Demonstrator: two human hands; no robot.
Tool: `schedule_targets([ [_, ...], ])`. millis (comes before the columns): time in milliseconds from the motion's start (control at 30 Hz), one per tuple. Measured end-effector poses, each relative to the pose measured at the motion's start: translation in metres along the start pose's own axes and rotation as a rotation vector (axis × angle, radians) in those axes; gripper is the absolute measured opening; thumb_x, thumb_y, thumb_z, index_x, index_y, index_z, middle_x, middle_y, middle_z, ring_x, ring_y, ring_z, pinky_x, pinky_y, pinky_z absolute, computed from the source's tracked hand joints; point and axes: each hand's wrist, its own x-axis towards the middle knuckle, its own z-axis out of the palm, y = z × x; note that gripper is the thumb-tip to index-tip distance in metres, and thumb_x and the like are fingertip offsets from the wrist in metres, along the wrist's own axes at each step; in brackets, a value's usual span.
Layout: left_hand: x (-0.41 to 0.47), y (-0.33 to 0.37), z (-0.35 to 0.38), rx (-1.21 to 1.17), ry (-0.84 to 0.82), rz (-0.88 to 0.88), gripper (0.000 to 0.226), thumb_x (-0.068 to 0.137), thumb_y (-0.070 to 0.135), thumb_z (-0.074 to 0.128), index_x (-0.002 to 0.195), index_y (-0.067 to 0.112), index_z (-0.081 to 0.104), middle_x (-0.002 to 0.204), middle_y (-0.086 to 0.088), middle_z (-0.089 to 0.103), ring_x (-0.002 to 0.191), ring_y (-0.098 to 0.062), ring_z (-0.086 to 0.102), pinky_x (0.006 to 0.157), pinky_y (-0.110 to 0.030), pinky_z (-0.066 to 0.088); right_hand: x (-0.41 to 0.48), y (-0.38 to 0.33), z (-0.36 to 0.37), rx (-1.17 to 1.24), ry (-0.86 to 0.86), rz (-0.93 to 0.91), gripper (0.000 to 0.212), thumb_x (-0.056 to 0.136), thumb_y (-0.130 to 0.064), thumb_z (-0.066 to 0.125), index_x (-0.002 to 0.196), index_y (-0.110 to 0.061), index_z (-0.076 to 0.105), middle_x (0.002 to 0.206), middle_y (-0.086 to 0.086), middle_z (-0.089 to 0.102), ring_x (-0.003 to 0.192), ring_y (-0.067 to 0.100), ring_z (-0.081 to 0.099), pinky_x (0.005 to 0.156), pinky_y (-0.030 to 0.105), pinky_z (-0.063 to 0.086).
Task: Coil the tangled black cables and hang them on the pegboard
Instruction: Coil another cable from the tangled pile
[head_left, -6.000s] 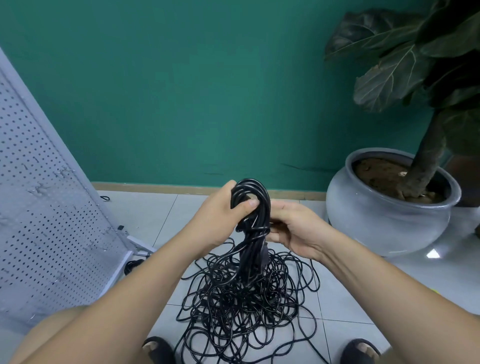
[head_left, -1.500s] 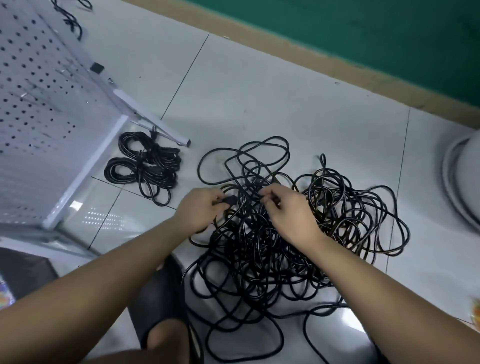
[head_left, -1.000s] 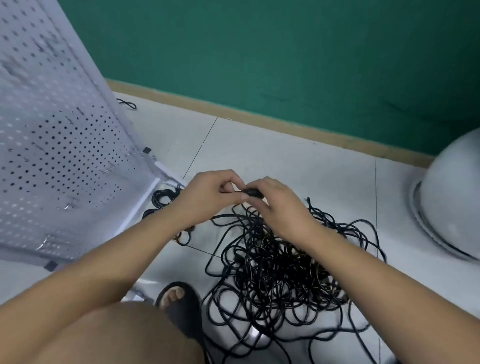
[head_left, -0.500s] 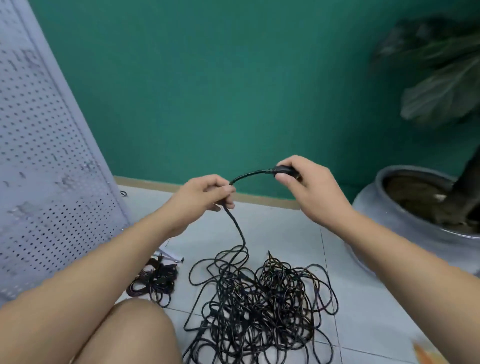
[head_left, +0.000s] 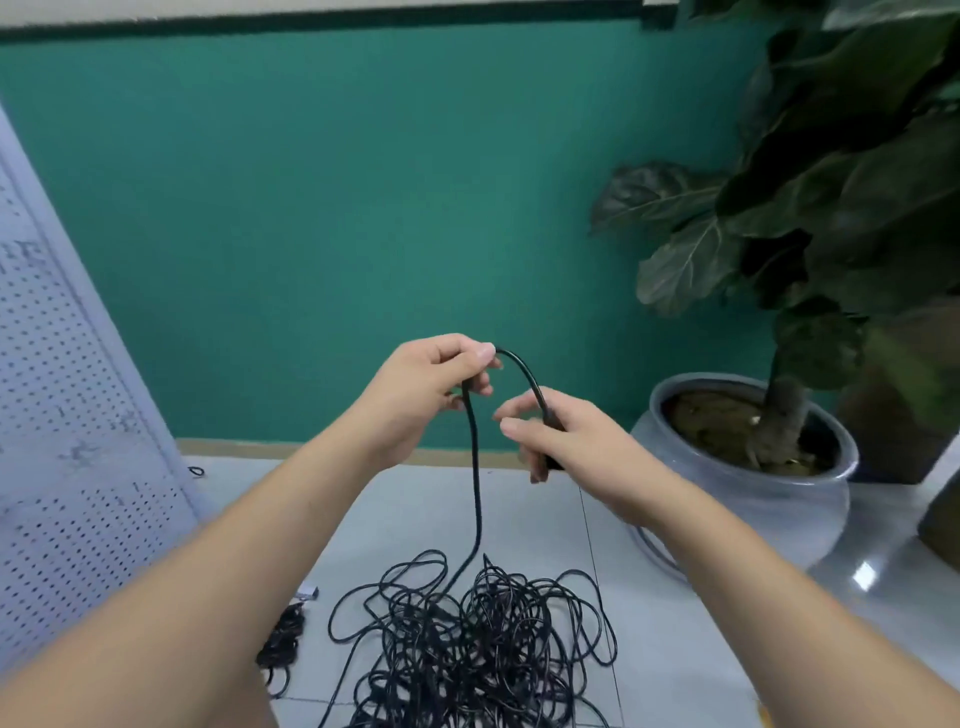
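We pinch one black cable (head_left: 474, 467) in our left hand (head_left: 431, 384), fingers curled round it. Our right hand (head_left: 556, 431) grips its plug end above the tangled pile (head_left: 467, 649).

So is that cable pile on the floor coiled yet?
Tangled, not coiled: the cable pile lies in loose crossing loops; one strand rises to the left hand.
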Motion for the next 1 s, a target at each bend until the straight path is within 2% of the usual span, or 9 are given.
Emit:
schedule_targets([
  [100,-0.001,0.01,0.017,-0.08,-0.014,0.026,0.012,0.103,0.028,0.07,0.1,0.017,0.075,0.083,0.0,0.067,0.082,-0.013,0.065,0.073,-0.027,0.045,0.001,-0.001,0.016,0.021,0.072,0.018,0.022,0.104,-0.041,0.069,0.112,-0.02,0.071,0.06,0.001,0.054,0.058,0.02,0.048,0.06,0.026,0.044],
  [200,0.001,0.015,0.023,-0.108,0.01,0.049,0.009,0.102,0.026,0.072,0.104,0.017,0.074,0.084,-0.001,0.069,0.082,-0.013,0.067,0.071,-0.029,0.041,0.004,0.004,0.033,-0.049,0.044,0.034,0.044,0.104,-0.048,0.068,0.085,-0.008,0.064,0.061,0.003,0.045,0.057,0.021,0.042,0.059,0.033,0.039],
  [267,0.002,0.016,0.026,-0.116,0.0,0.059,0.008,0.102,0.023,0.072,0.107,0.017,0.073,0.084,-0.002,0.071,0.083,-0.014,0.069,0.07,-0.028,0.04,0.007,0.01,0.043,-0.05,0.034,0.068,0.051,0.105,-0.052,0.065,0.085,-0.005,0.07,0.064,0.005,0.041,0.06,0.021,0.039,0.063,0.036,0.035],
  [400,0.004,0.013,0.026,-0.108,0.001,0.089,0.009,0.102,0.02,0.072,0.108,0.013,0.073,0.082,-0.004,0.071,0.08,-0.014,0.068,0.067,-0.013,0.045,0.013,0.014,0.053,0.009,0.028,0.095,0.053,0.108,-0.057,0.055,0.088,-0.017,0.084,0.068,0.007,0.048,0.064,0.017,0.049,0.068,0.033,0.038],
  [500,0.008,0.007,0.019,-0.111,0.019,0.089,0.011,0.101,0.023,0.074,0.109,0.015,0.073,0.083,-0.003,0.072,0.082,-0.014,0.069,0.077,-0.022,0.046,0.015,0.017,0.061,0.163,-0.021,0.117,0.056,0.111,-0.051,0.052,0.081,-0.013,0.079,0.073,0.002,0.061,0.072,0.017,0.054,0.067,0.028,0.043],
  [600,0.012,-0.001,0.012,-0.101,0.038,0.089,0.013,0.101,0.025,0.074,0.112,0.019,0.073,0.085,-0.002,0.074,0.086,-0.014,0.071,0.085,-0.032,0.045,0.018,0.021,0.069,0.498,-0.103,0.176,0.048,0.113,-0.041,0.052,0.085,-0.006,0.071,0.088,0.012,0.07,0.079,0.027,0.066,0.093,0.045,0.059],
  [733,0.01,-0.023,0.011,-0.14,0.046,0.047,0.021,0.106,0.03,0.067,0.125,0.02,0.068,0.1,0.001,0.079,0.102,-0.014,0.075,0.086,-0.026,0.051,0.023,0.022,0.072,0.537,-0.064,0.194,0.046,0.113,-0.043,0.053,0.077,-0.014,0.056,0.066,0.006,0.046,0.056,0.022,0.042,0.063,0.037,0.05],
  [900,-0.016,-0.081,0.018,-0.046,-0.069,-0.151,0.042,0.116,0.045,0.037,0.126,0.015,0.066,0.105,0.002,0.08,0.099,-0.017,0.077,0.092,-0.039,0.052,0.036,0.023,0.05,0.557,0.156,0.138,0.048,0.113,-0.045,0.052,0.075,-0.016,0.051,0.064,0.003,0.035,0.055,0.02,0.034,0.055,0.032,0.042],
  [1000,-0.036,-0.119,0.028,0.16,-0.165,-0.235,0.032,0.112,0.041,0.044,0.116,0.029,0.073,0.11,0.01,0.08,0.103,-0.005,0.073,0.102,-0.039,0.051,0.042,0.021,0.035,0.605,0.26,0.126,0.045,0.113,-0.045,0.052,0.077,-0.017,0.049,0.064,0.002,0.034,0.054,0.019,0.032,0.054,0.032,0.038],
])
